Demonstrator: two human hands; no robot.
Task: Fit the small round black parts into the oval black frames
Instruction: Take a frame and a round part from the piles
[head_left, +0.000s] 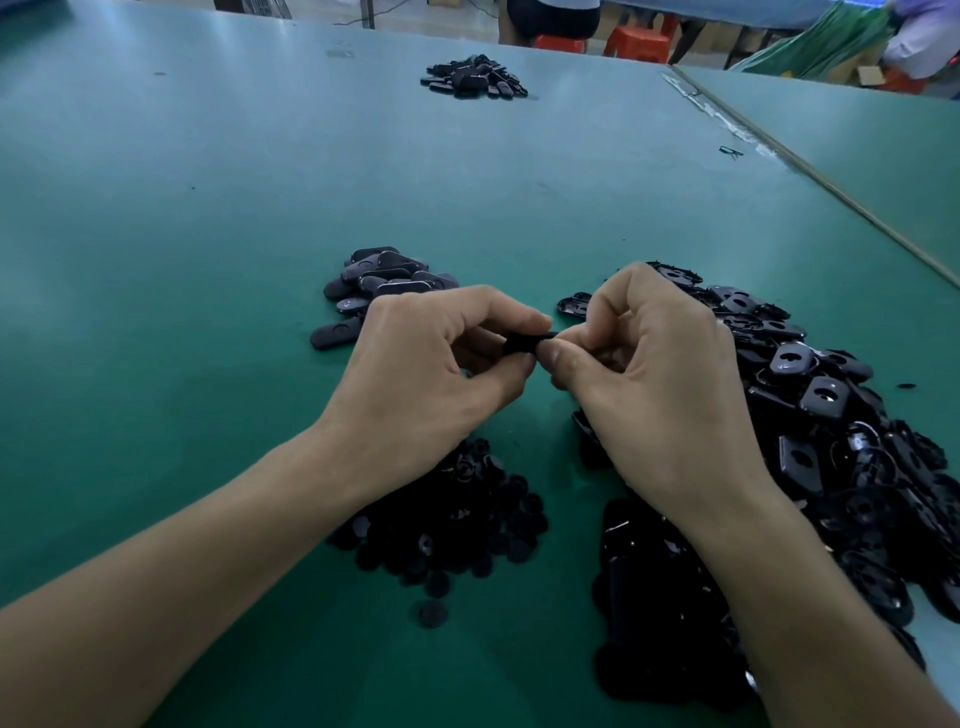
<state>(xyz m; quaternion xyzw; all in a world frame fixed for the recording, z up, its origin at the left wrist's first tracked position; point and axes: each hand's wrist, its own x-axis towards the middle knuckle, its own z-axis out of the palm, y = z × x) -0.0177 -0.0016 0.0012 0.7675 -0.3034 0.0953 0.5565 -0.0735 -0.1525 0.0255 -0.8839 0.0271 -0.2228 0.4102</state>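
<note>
The black piece (527, 344) you are working on sits between your two hands, just above the table (208, 234). Your left hand (431, 364) pinches one end with thumb and forefinger, and your right hand (660, 374) pinches the other, fingers curled tight. So little of it shows that I cannot tell whether a round part is seated in the frame.

If you press with the part tilted, it will likely jam or spring out, and a dropped one would vanish among the heap of round parts (457, 519) below your left wrist. Your right forearm lies over the heap of frames (831, 441), so a sideways sweep could push frames into the round parts close by.

You have no trays or bins in view, only loose heaps on the table. A smaller heap (379, 286) just beyond your left hand looks like fitted pieces, and another pile (472, 78) lies far across the table
</note>
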